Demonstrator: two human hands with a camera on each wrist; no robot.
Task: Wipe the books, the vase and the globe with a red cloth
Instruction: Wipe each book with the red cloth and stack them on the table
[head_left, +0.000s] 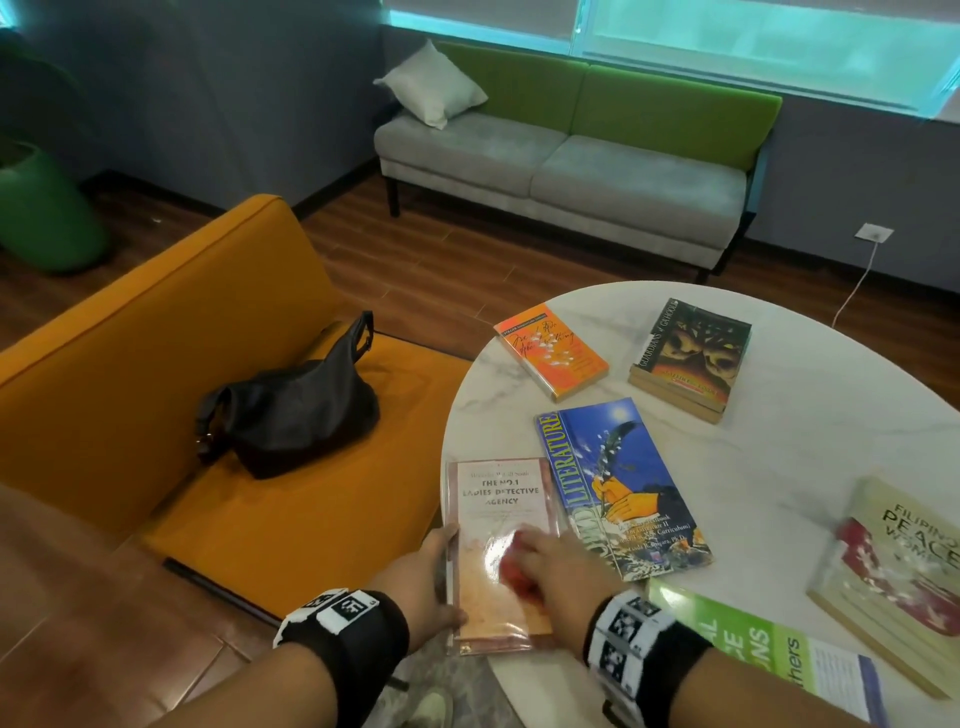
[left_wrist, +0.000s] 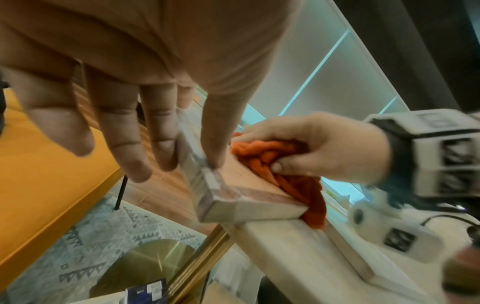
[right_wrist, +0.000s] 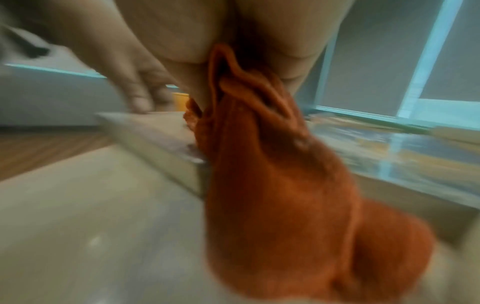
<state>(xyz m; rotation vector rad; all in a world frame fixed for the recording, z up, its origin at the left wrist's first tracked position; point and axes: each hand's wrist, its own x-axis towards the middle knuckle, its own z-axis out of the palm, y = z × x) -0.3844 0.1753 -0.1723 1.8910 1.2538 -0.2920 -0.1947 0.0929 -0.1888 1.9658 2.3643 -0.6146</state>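
A pale book titled "The No.1 Ladies Detective Agency" (head_left: 498, 499) lies at the near left edge of the round white marble table (head_left: 805, 441), its left side overhanging. My left hand (head_left: 441, 571) holds its left edge, thumb on the cover and fingers (left_wrist: 166, 144) down the spine. My right hand (head_left: 556, 566) grips a bunched red cloth (head_left: 511, 569) and presses it on the lower part of the cover (left_wrist: 241, 176). The cloth (right_wrist: 285, 185) hangs over the book's near edge (right_wrist: 155, 131). Neither a vase nor a globe is in view.
More books lie on the table: a blue Literature one (head_left: 613, 483), an orange one (head_left: 550, 351), a dark stack (head_left: 685, 358), a cream stack (head_left: 904, 571) and a green one (head_left: 753, 644). A black bag (head_left: 291, 405) sits on the orange sofa (head_left: 130, 338) at the left.
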